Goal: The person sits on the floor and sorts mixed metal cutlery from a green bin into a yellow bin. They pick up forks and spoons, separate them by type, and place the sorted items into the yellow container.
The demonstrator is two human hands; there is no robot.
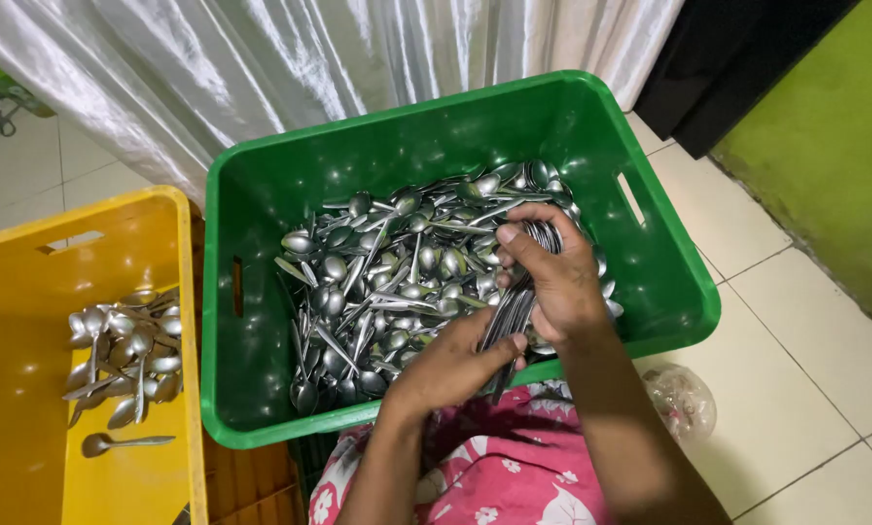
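Both hands [514,321] clasp stacked steel spoons [516,309].

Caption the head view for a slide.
Both hands, left hand and right hand, grip a stacked bundle of spoons over a green crate.

Both hands, left [455,365] and right [552,277], clasp a spoon bundle [516,309] over the green crate [261,204] of spoons; yellow crate [178,321] beside it.

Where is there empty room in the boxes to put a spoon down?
Bare floor shows in the green crate along its left wall, and in the yellow crate left of its small spoon pile. Around the hands, the big heap of spoons is crowded.
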